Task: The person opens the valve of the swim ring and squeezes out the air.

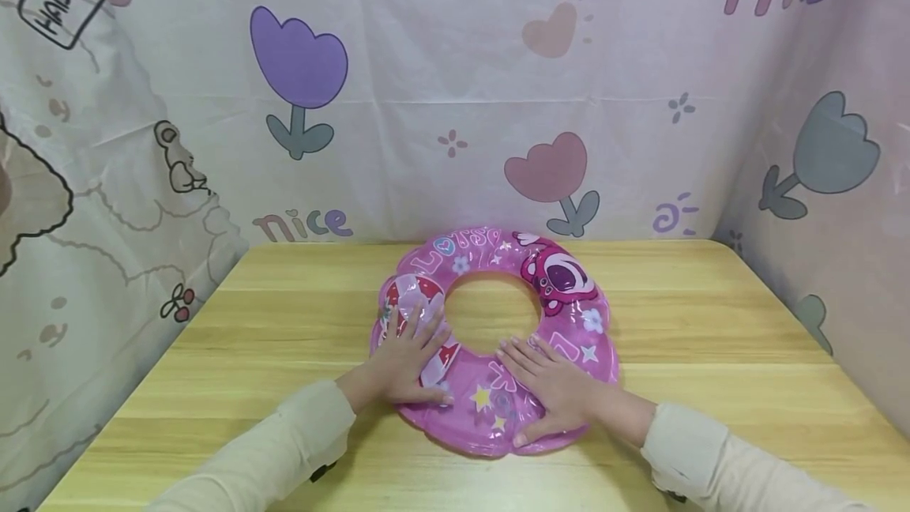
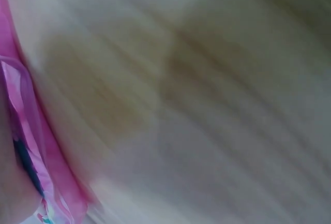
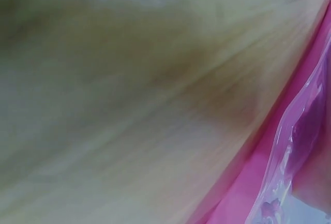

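Observation:
A pink inflatable swim ring [image 1: 490, 409] with a printed bear face, stars and flowers lies flat on the wooden table. On its left side rests my left hand [image 1: 408, 358], fingers spread and straight over a red and white print. My right hand [image 1: 550, 385] lies on the lower right part of the ring, its fingers straight and pointing toward the hole. The ring's pink edge [image 2: 57, 157] shows at the left of the left wrist view, beside a bit of the hand. In the right wrist view, its shiny seam [image 3: 282, 146] runs along the right side.
The light wooden table [image 1: 227, 354] extends around the ring on all sides. Behind it hangs a pale cloth [image 1: 426, 46] printed with tulips, hearts and words. More printed cloth [image 1: 817, 38] closes off the right side, and the left side too.

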Action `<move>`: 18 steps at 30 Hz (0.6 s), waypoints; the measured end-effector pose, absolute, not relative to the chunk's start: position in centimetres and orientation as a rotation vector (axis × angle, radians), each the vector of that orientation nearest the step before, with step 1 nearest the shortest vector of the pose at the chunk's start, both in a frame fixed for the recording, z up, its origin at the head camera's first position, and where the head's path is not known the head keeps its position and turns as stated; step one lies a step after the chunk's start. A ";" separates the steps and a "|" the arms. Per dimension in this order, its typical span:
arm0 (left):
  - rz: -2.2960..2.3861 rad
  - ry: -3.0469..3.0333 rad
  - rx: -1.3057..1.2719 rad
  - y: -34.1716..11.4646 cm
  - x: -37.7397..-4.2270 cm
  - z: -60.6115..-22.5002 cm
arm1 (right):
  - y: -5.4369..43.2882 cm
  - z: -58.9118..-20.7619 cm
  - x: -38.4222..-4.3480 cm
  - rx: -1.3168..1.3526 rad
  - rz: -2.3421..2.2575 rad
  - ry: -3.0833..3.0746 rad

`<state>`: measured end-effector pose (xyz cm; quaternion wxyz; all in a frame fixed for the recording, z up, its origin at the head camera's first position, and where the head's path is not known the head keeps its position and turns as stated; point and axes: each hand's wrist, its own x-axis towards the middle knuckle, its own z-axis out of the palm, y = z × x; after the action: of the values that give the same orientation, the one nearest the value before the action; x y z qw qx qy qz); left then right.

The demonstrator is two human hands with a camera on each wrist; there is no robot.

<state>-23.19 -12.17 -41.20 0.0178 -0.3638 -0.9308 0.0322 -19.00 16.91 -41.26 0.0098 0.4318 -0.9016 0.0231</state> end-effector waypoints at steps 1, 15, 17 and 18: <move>0.111 -2.892 -1.129 -12.2 -23.2 -41.2 | 16.9 -41.2 -19.0 1.350 0.069 -2.818; 0.223 -2.935 -1.108 -11.6 -23.1 -40.7 | 16.5 -40.8 -19.0 1.316 0.056 -2.936; 0.241 -2.941 -1.096 -11.5 -23.0 -40.6 | 16.5 -40.7 -19.0 1.311 0.034 -2.950; 0.257 -2.948 -1.087 -11.4 -23.0 -40.5 | 16.4 -40.7 -19.0 1.310 0.030 -2.959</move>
<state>-22.96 -11.41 -40.51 -0.0055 -0.3448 -0.9351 0.0815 -19.01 16.41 -40.71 -0.0471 0.4043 -0.9133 0.0091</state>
